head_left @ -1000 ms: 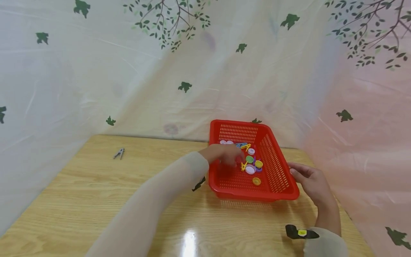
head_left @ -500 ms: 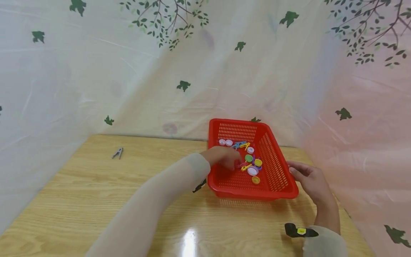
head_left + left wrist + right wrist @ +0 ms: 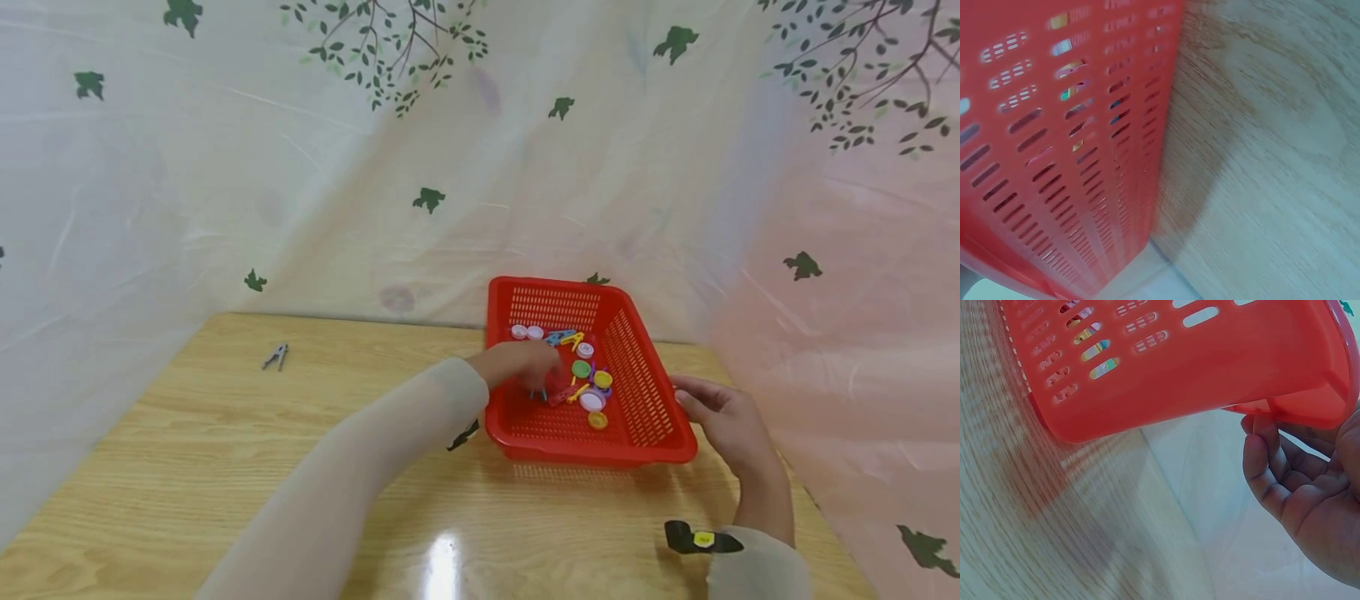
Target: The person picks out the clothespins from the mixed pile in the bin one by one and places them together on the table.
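Note:
A red plastic basket (image 3: 592,455) stands on the table. My left hand (image 3: 531,363) reaches over its left side, fingers pointing down among small clothespins and round plastic caps. The hand is blurred; whether it pinches anything is hidden. Just by its fingers lie a red clothespin (image 3: 562,395) and a dark blue-green piece (image 3: 538,394). Farther right are a yellow clothespin (image 3: 578,393), a white cap (image 3: 592,401), a green cap (image 3: 581,368) and an orange cap (image 3: 597,420). My right hand (image 3: 723,421) grips the rim at the right; in the right wrist view its fingers curl under the rim.
A grey clothespin (image 3: 276,357) lies alone at the left of the wooden table (image 3: 187,450). Behind and to the right hangs a pale sheet (image 3: 360,225) with leaf prints. Two white caps (image 3: 527,332) and blue clothespins (image 3: 559,337) sit at the basket's back.
My left hand has moved slightly left and down inside the basket. The red and yellow clothespins and the white cap beside it have shifted. My right hand stays on the rim.

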`<action>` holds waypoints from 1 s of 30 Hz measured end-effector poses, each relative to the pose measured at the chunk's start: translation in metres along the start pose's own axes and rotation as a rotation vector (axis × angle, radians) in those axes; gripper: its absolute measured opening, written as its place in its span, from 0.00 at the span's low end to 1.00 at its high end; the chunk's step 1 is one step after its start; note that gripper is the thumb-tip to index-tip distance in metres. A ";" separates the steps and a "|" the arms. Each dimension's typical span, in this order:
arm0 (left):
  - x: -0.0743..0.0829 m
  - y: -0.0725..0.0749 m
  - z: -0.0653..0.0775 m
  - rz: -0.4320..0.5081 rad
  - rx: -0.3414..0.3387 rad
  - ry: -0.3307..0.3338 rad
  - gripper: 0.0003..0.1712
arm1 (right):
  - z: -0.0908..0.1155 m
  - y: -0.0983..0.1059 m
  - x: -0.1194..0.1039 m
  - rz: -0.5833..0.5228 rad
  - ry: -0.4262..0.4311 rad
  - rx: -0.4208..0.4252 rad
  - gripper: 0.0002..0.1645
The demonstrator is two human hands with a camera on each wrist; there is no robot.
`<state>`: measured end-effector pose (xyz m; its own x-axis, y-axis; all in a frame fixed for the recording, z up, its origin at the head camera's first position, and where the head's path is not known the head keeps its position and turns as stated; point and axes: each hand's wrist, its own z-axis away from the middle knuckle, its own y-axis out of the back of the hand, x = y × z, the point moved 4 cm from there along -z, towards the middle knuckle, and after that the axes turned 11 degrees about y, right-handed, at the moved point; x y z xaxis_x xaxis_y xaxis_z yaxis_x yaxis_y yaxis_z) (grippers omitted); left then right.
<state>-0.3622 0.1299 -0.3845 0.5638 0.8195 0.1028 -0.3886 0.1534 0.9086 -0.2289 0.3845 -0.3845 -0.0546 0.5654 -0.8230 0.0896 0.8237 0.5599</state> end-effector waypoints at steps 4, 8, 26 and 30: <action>-0.005 -0.001 -0.002 0.034 0.009 0.033 0.19 | -0.001 0.000 0.000 0.000 0.007 0.001 0.34; -0.006 -0.004 -0.006 0.031 -0.002 0.001 0.15 | -0.001 0.001 -0.001 0.004 0.013 0.001 0.33; -0.005 -0.009 -0.008 0.122 0.024 -0.076 0.22 | -0.001 0.000 -0.001 0.001 0.001 -0.004 0.33; -0.004 -0.010 -0.009 0.185 0.012 -0.038 0.24 | 0.000 0.000 0.001 0.003 0.007 -0.003 0.34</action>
<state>-0.3674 0.1298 -0.3979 0.5106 0.8117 0.2836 -0.4797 -0.0048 0.8774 -0.2292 0.3853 -0.3847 -0.0611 0.5684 -0.8204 0.0872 0.8219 0.5629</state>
